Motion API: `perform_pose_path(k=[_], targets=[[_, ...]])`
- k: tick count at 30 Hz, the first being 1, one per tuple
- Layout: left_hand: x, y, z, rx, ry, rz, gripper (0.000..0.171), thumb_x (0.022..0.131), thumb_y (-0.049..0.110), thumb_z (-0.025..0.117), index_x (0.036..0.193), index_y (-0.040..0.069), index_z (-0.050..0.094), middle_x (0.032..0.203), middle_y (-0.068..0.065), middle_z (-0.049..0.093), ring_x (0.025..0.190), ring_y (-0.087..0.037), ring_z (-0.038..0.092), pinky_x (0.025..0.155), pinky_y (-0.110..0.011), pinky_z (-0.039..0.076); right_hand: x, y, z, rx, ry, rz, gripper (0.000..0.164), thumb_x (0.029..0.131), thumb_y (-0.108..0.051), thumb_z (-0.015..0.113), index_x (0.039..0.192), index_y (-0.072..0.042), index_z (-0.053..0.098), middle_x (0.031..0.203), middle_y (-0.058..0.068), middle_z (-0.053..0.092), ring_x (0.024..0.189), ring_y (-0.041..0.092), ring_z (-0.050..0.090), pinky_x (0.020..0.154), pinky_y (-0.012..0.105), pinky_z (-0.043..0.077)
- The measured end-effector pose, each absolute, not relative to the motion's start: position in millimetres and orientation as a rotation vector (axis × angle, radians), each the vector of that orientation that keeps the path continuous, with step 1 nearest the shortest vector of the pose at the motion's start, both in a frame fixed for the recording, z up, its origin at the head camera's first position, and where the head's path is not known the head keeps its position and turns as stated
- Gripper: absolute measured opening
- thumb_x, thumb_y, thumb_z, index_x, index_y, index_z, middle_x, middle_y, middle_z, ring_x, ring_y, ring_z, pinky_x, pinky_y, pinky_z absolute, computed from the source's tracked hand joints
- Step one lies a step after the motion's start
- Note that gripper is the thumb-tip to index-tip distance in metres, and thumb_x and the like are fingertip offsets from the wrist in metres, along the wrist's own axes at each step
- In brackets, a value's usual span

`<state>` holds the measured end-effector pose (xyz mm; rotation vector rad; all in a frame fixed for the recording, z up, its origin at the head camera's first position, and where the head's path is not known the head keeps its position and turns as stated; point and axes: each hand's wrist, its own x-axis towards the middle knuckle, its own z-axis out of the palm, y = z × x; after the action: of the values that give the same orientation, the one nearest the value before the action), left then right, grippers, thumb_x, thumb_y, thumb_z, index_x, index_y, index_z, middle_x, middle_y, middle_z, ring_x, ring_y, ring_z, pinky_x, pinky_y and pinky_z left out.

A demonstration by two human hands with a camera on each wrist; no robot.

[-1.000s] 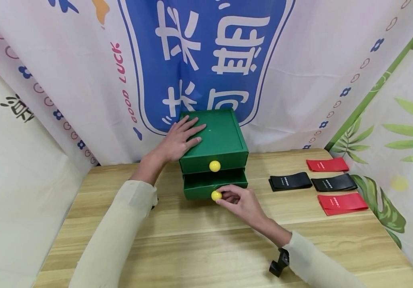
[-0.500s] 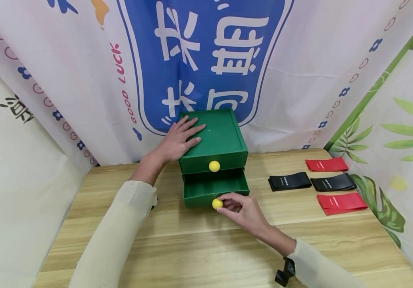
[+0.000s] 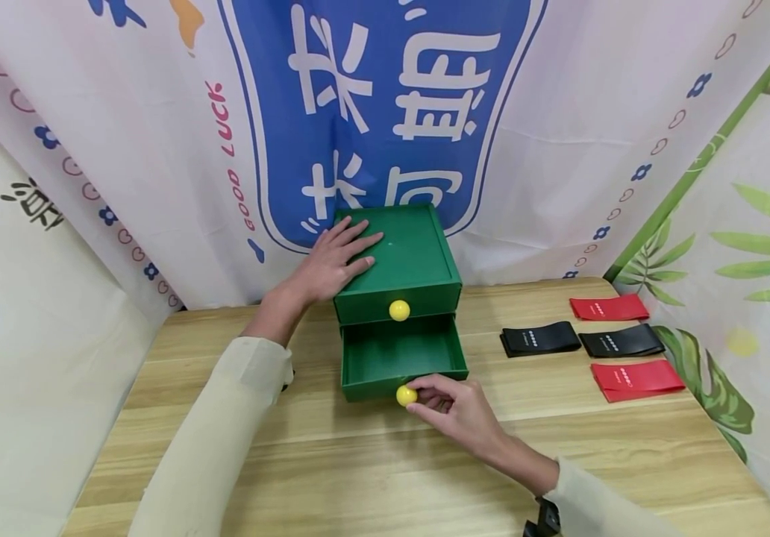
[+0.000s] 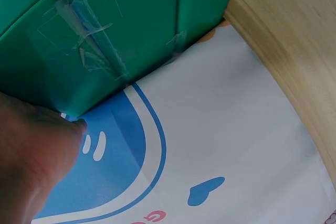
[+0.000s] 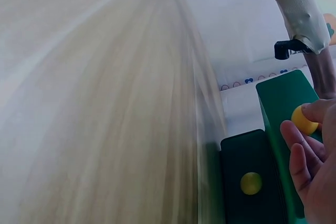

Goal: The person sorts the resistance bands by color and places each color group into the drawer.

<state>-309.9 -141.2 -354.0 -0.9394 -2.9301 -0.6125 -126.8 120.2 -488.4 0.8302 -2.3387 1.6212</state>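
Note:
A small green drawer cabinet (image 3: 407, 250) with two drawers stands at the back of the table. My left hand (image 3: 334, 265) lies flat on its top, fingers spread, near the left edge. With thumb and fingers, my right hand (image 3: 462, 414) pinches the round yellow knob (image 3: 406, 395) of the lower drawer (image 3: 370, 390). That drawer is pulled well out, and its bare inside shows. The upper drawer is closed, its own yellow knob (image 3: 399, 310) untouched. In the left wrist view, clear tape crosses the cabinet's green side (image 4: 142, 24), beside part of my left hand (image 4: 34, 150).
To the right of the cabinet lie flat folded bands: a black band (image 3: 541, 338), another black band (image 3: 622, 341), a red band (image 3: 609, 307) at the back and a red band (image 3: 637, 379) nearer. A printed curtain (image 3: 546, 186) hangs close behind the table (image 3: 331, 462).
My right hand has drawn the lower drawer further out toward me by its knob, uncovering more of the inside. The left hand has stayed on the cabinet top.

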Motion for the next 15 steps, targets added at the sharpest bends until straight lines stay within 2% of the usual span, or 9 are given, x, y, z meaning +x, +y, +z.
perform_pose_path(k=[15], targets=[[-312, -142, -355, -0.947, -2.924, -0.608, 0.057, 0.114, 0.042, 0.045, 0.167, 0.025, 0.037, 0.178, -0.005, 0.017, 0.165, -0.03, -0.003, 0.13, -0.061, -0.001, -124, 131, -493, 0.939, -2.301, 1.551, 0.031, 0.091, -0.004, 0.083, 0.121, -0.008, 0.076, 0.1, 0.006, 0.081, 0.077, 0.007, 0.074, 0.057, 0.024, 0.059]])
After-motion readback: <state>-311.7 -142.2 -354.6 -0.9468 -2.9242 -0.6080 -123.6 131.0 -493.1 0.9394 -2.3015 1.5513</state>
